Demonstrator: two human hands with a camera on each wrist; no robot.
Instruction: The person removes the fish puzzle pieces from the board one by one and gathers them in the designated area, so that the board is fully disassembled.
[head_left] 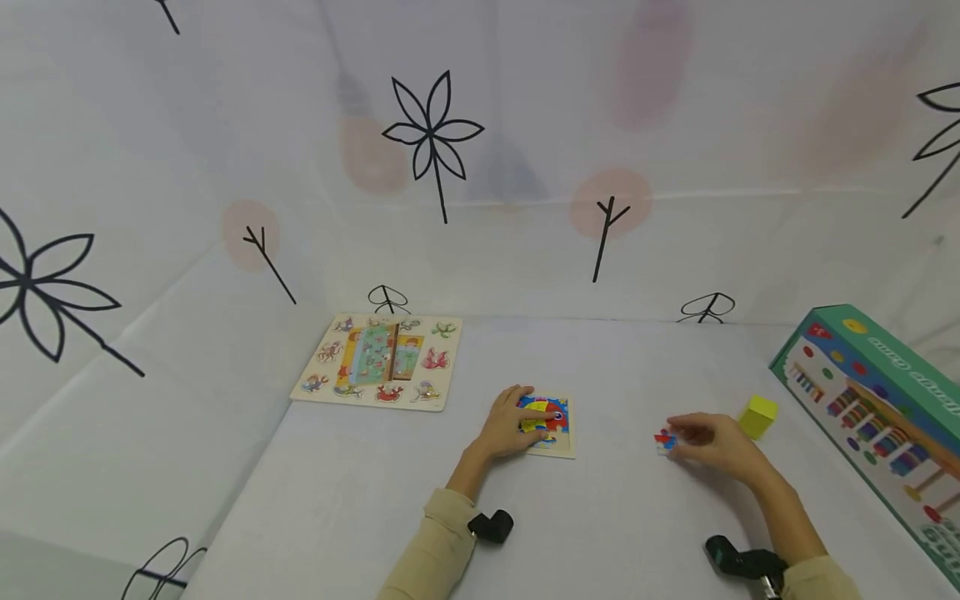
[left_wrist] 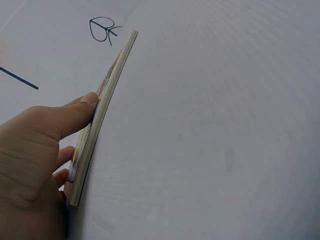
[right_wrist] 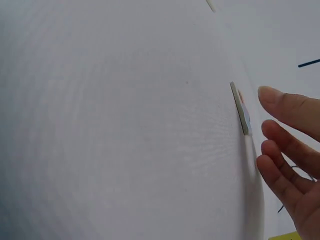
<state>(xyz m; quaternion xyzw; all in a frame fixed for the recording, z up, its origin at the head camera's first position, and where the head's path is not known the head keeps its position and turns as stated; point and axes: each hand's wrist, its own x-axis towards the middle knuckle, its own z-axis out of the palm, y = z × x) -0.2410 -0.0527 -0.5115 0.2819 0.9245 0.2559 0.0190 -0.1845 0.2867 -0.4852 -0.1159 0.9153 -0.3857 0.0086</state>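
Observation:
A small puzzle board [head_left: 564, 429] with a colourful fish-like picture lies on the white table, and my left hand [head_left: 504, 425] rests on its left part, fingers extended over the picture. In the left wrist view the board [left_wrist: 102, 117] shows edge-on, with the thumb of my left hand [left_wrist: 37, 145] on its face. A small red, white and blue puzzle piece [head_left: 664, 441] lies farther right. Beside it is my right hand [head_left: 716, 446], fingers loosely bent. The right wrist view shows a gap between the piece [right_wrist: 241, 110] and the fingertips of my right hand [right_wrist: 295, 145].
A yellow-green block [head_left: 758, 416] stands just behind my right hand. A large green and white toy box [head_left: 877, 400] lies along the right side. At the back left is a bigger wooden picture board [head_left: 375, 358]. Patterned white cloth [head_left: 510, 250] hangs behind the table.

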